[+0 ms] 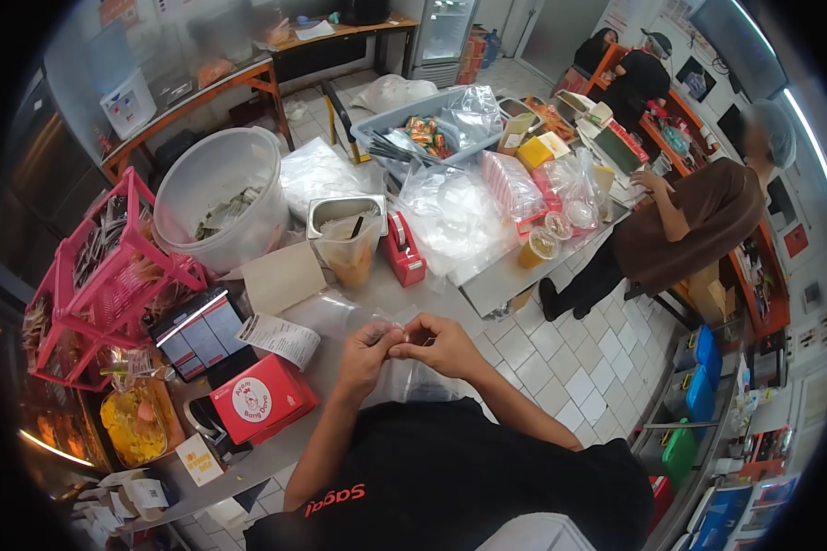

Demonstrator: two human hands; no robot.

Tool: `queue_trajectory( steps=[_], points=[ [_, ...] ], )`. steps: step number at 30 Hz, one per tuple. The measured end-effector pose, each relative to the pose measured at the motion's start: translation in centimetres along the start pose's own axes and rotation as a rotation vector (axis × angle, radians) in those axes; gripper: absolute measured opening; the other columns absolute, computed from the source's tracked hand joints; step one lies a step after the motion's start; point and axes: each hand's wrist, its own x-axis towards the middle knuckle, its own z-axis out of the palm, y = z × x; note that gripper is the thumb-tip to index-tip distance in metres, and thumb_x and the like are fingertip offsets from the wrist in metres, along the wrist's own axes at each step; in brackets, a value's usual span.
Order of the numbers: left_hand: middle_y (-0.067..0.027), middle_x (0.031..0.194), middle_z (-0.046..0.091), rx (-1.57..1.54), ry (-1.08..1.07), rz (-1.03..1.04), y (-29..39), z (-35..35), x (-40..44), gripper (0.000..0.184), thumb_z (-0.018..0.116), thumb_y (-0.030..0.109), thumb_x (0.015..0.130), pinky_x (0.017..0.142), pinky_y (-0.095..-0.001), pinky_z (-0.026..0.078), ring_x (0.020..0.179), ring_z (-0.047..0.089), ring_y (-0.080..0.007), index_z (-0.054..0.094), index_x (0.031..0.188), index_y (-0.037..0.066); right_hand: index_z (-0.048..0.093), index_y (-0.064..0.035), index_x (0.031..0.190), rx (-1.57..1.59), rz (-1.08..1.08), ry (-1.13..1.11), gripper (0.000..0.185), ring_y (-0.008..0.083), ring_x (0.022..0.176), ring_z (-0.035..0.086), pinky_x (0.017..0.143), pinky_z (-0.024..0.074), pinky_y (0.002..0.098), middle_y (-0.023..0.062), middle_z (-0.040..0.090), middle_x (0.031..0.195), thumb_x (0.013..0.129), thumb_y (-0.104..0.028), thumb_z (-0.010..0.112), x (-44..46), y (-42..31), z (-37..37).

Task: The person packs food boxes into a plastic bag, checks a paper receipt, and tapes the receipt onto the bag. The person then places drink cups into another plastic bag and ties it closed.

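My left hand (368,354) and my right hand (437,345) meet at the counter's front edge, fingertips pinched together on a clear plastic bag (409,379). The bag hangs below my fingers; its contents, if any, cannot be made out. Left of my hands a printed receipt (280,341) lies against a red box (262,400) with a round white logo. Beyond my hands stand a clear tub (349,257) of brownish liquid with a dark handle in it and a red tape dispenser (405,250).
Pink baskets (124,266), a tablet (202,335) and a large white bucket (216,193) crowd the left. Farther back are a grey bin (386,124) with packets, plastic bags (455,220) and a drink cup (539,248). A co-worker (698,216) stands on the right.
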Motion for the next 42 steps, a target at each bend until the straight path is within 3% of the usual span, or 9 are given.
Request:
queue_trajectory(
  steps=[6,12,13,20,22,27,32,38,42],
  points=[
    [0.0022,0.072,0.059,0.205,0.024,0.08,0.0,-1.7,0.1,0.021,0.075,0.017,0.087,0.06,-0.0219,0.043,0.066,0.053,-0.0053,0.058,0.08,0.006,0.065,-0.0015,0.091,0.354,0.061,-0.191,0.019,0.0083,0.071,0.06,0.065,0.0493,0.0244,0.0008,0.066,0.08,0.088,-0.018,0.074,1.2,1.7,0.1],
    [0.0016,0.068,0.052,0.965,0.361,0.286,2.5,-7.0,-0.6,0.016,0.066,0.003,0.084,0.06,-0.0255,0.043,0.067,0.051,-0.0072,0.052,0.076,0.005,0.059,0.0002,0.087,-0.153,-0.016,0.324,0.014,0.014,0.074,0.063,0.067,0.0513,0.0308,0.0106,0.068,0.082,0.087,-0.013,0.064,1.7,2.9,-3.9],
    [-0.0014,0.072,0.052,0.785,0.329,0.481,1.8,-6.8,0.1,0.018,0.067,0.004,0.083,0.06,-0.0277,0.042,0.067,0.049,-0.0106,0.05,0.077,0.004,0.059,0.0002,0.087,-0.147,-0.015,0.305,0.014,0.014,0.074,0.063,0.067,0.0513,0.0308,0.0106,0.068,0.082,0.087,-0.013,0.064,1.8,3.2,-3.4],
    [-0.005,0.073,0.051,0.94,0.142,0.319,1.3,-2.9,-0.2,0.016,0.063,-0.001,0.079,0.06,-0.0276,0.041,0.067,0.048,-0.0142,0.047,0.081,0.004,0.053,-0.0029,0.096,0.253,0.004,0.054,0.021,0.0135,0.072,0.058,0.063,0.0487,0.0309,0.0031,0.057,0.074,0.081,-0.008,0.067,3.8,5.6,-0.9],
    [-0.0044,0.071,0.049,1.078,0.303,0.435,2.9,-4.8,-1.4,0.015,0.059,-0.004,0.078,0.059,-0.0272,0.041,0.066,0.047,-0.0136,0.047,0.082,0.004,0.052,-0.0039,0.104,-0.125,0.074,0.113,0.032,0.0156,0.078,0.06,0.068,0.0489,0.032,0.0031,0.057,0.076,0.076,-0.007,0.068,4.6,7.4,-4.5],
    [-0.0072,0.075,0.05,0.972,0.57,0.531,3.1,-5.0,-1.5,0.016,0.066,0.001,0.083,0.064,-0.0287,0.045,0.067,0.048,-0.0137,0.052,0.089,0.003,0.053,-0.0032,0.098,-0.089,-0.085,0.258,0.028,0.0191,0.074,0.06,0.068,0.049,0.031,0.0054,0.059,0.077,0.074,-0.006,0.066,4.1,5.2,-4.2],
    [-0.0052,0.069,0.045,0.925,0.303,0.414,0.5,-1.9,-0.8,0.02,0.068,0.005,0.084,0.06,-0.0275,0.041,0.066,0.043,-0.0119,0.048,0.081,0.003,0.057,-0.0014,0.091,0.093,-0.223,0.232,0.018,0.0301,0.075,0.063,0.069,0.0502,0.0379,0.0144,0.061,0.077,0.075,-0.006,0.064,4.1,3.9,0.2],
    [-0.0039,0.059,0.037,1.021,0.46,0.484,2.9,-3.3,-2.1,0.027,0.068,0.002,0.083,0.051,-0.0297,0.033,0.058,0.035,-0.0115,0.043,0.072,0.003,0.054,0.0,0.075,-0.349,-0.072,0.26,0.016,0.0213,0.063,0.055,0.06,0.0467,0.034,0.0152,0.055,0.064,0.077,-0.006,0.068,4.2,4.3,-4.4],
    [0.001,0.058,0.033,1.08,0.171,0.532,-0.2,-1.2,-1.5,0.03,0.068,0.0,0.081,0.049,-0.0295,0.029,0.057,0.029,-0.0111,0.041,0.069,0.004,0.058,0.0006,0.079,-0.222,-0.261,0.139,0.009,0.0259,0.066,0.057,0.064,0.0457,0.0383,0.0178,0.06,0.071,0.077,-0.005,0.064,2.4,3.3,-1.3]
  ],
)
